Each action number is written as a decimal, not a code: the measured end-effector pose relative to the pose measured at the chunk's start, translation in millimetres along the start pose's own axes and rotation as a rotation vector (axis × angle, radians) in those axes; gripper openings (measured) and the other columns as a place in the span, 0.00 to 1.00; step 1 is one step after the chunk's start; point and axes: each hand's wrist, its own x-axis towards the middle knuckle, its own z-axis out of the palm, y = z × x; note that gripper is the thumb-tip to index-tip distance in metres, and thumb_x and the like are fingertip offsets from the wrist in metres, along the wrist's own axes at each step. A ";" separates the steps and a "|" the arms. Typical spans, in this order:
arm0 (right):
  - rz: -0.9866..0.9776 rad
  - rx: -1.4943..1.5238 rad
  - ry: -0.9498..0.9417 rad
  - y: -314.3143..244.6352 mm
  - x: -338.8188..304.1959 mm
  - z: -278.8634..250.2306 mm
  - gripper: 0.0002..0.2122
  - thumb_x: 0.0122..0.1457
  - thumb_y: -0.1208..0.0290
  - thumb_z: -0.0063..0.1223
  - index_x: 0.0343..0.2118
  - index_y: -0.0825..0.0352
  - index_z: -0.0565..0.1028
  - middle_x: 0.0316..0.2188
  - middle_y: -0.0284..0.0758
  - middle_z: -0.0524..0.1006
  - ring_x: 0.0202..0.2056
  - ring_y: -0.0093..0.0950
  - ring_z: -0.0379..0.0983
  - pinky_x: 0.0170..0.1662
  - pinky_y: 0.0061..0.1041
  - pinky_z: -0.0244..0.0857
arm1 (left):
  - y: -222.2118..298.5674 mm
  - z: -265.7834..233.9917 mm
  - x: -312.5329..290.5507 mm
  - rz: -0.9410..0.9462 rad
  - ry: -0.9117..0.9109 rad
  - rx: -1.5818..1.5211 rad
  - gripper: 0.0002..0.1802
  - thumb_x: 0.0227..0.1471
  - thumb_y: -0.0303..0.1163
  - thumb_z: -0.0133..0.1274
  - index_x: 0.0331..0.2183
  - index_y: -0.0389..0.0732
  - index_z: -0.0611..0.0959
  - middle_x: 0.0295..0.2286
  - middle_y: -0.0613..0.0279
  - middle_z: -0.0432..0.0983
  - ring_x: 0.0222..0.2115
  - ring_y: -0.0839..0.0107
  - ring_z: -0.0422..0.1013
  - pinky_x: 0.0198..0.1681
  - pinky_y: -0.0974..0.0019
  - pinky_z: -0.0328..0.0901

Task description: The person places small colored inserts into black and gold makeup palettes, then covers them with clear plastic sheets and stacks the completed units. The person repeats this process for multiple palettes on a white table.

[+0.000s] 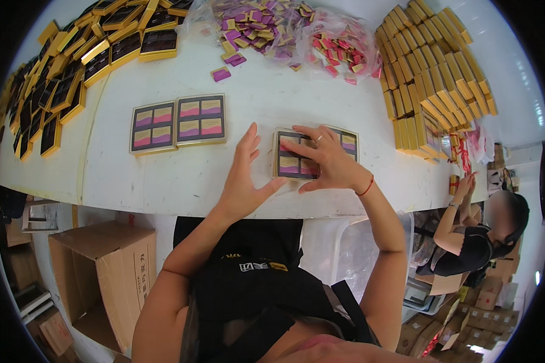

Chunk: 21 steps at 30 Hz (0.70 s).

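My right hand [333,160] lies over a gold-edged box [289,167] holding small pink and purple wrapped pieces in black compartments. Its thumb is at the near edge and a finger reaches the far edge, while another finger rests on the pieces. My left hand [242,184] is open at the left of this box, fingers apart, thumb tip close to the near left corner. Partly hidden under the right hand, a second filled box [349,143] sits against its right side. Two more filled boxes, a left one [152,127] and a right one [200,119], lie side by side further left.
Loose purple pieces [254,27] and a plastic bag of red pieces [339,51] lie at the back. Gold boxes with black insides [60,91] are heaped at left; stacked gold boxes [436,66] stand at right. A co-worker [466,242] is at the right. Below is a cardboard carton [124,278].
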 end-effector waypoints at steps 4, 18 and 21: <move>-0.027 0.098 -0.071 11.8 5.6 -5.8 0.48 0.32 0.61 0.75 0.64 0.47 0.63 0.61 0.41 0.61 0.58 0.46 0.58 0.60 0.41 0.54 | 5.3 -34.1 -7.5 0.059 0.129 0.093 0.46 0.46 0.21 0.61 0.64 0.39 0.57 0.63 0.52 0.52 0.61 0.57 0.59 0.59 0.56 0.59; -0.091 0.112 0.254 -27.8 41.8 30.1 0.44 0.36 0.57 0.71 0.62 0.56 0.65 0.54 0.52 0.66 0.53 0.49 0.64 0.56 0.42 0.59 | -4.6 -45.7 15.6 0.137 -0.204 0.481 0.63 0.35 0.30 0.70 0.66 0.40 0.48 0.63 0.42 0.49 0.63 0.48 0.52 0.63 0.53 0.53; -0.037 0.116 0.205 -29.9 30.7 25.8 0.44 0.37 0.56 0.71 0.62 0.56 0.64 0.55 0.53 0.65 0.53 0.50 0.64 0.56 0.43 0.60 | -6.2 -51.2 19.4 0.096 -0.250 0.459 0.62 0.35 0.30 0.70 0.66 0.40 0.49 0.62 0.44 0.52 0.61 0.48 0.54 0.62 0.52 0.53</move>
